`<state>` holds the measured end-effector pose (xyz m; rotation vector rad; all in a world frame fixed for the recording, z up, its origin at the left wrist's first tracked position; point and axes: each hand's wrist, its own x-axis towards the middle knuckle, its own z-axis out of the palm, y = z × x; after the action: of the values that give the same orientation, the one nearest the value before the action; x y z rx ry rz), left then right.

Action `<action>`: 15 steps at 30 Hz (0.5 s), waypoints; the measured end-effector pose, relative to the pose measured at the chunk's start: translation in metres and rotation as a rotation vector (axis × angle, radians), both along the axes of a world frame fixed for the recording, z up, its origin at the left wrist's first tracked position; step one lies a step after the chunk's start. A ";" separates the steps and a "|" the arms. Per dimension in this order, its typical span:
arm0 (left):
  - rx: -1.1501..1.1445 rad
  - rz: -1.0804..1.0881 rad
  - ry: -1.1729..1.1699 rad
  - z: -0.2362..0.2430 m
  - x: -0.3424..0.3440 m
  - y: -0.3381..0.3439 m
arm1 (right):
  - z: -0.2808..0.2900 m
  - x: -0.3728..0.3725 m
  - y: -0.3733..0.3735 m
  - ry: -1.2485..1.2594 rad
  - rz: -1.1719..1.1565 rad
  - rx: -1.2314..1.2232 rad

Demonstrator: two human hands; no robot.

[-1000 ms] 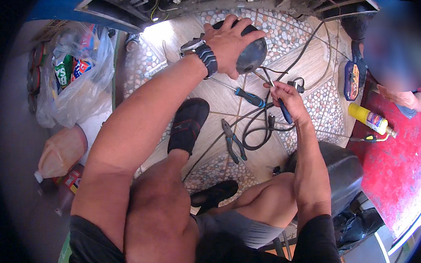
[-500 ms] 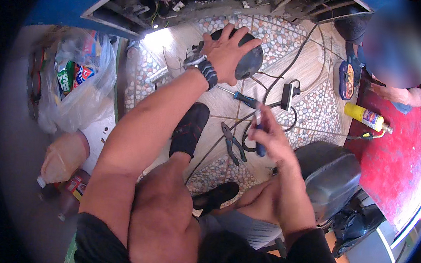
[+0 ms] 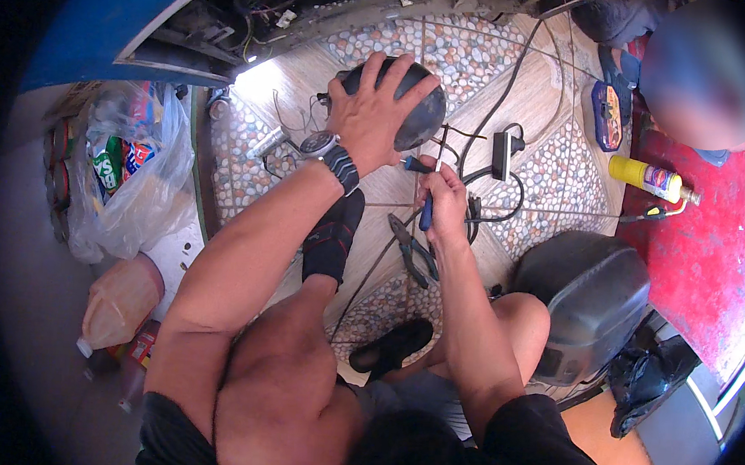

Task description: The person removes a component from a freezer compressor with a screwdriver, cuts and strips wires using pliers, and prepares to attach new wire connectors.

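Note:
My left hand (image 3: 375,106) rests with fingers spread over the top of a black, rounded compressor (image 3: 420,121) on the floor. My right hand (image 3: 443,204) is closed around a blue-handled tool (image 3: 426,215). A thin, light metal part rises from that hand near the brown tubes (image 3: 462,134) beside the compressor; I cannot tell the tool's exact kind or whether it touches them. A screwdriver (image 3: 416,163) with a dark blue handle lies between my hands. Below it, dark-handled pliers (image 3: 414,250) lie spread on the floor.
A black power strip (image 3: 503,157) with cables lies to the right. Beyond it are a yellow gas cylinder (image 3: 645,178), a red surface (image 3: 690,274) and a person's blurred head. A plastic bag (image 3: 139,187) stands left; a large black moulded shell (image 3: 587,311) sits right of my knee.
My right hand has moved left and up with the blue-handled tool, closer to the compressor and its tubes. My left hand stays on the compressor. The whole view has shifted slightly.

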<state>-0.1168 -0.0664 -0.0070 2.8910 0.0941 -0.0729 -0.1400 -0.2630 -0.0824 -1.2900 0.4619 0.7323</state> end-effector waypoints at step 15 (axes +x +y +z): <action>0.033 -0.012 0.032 0.002 -0.002 -0.006 | 0.015 -0.006 0.027 0.101 -0.338 0.123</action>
<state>-0.1192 -0.0724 -0.0050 2.9240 0.0851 -0.1204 -0.1465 -0.2355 -0.0675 -1.0300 0.6874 0.5334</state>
